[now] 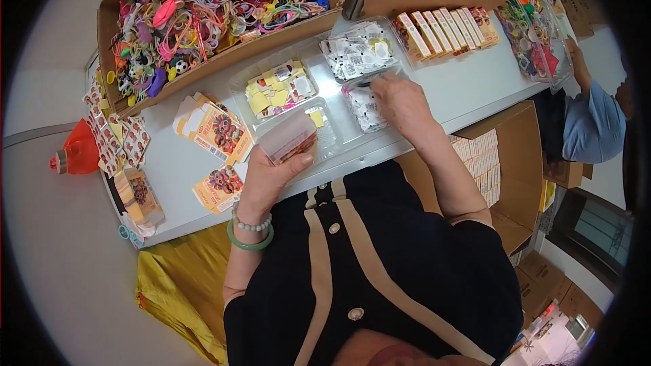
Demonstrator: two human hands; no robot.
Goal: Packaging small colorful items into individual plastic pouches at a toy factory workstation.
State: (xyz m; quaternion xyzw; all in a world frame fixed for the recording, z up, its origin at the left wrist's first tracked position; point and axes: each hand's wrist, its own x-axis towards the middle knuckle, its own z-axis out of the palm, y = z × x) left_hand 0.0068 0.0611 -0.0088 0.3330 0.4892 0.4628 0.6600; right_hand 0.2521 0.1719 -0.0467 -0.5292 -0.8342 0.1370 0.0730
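Observation:
My left hand [274, 175] is wrapped round a small printed box [290, 139], its pale side tipped upward over the table's front edge. Beads and a green bangle circle that wrist. Over a clear plastic tray of small white packets [364, 107], my right hand [405, 104] has its fingers bent together at the packets; whatever lies between the fingertips is hidden. Behind it sits another tray of white packets [359, 51]. Left of these, a clear tray holds yellow and white cards [279, 89]. A nearly bare clear tray [328, 132] lies beside the held box.
Flat orange cartons [218, 132] lie at the left. A cardboard box of colourful trinkets [224, 61] stands behind, near a row of filled small boxes [447, 30]. Below at right, a large carton [512, 163] holds more small boxes. A co-worker's arm [584, 115] reaches in at right.

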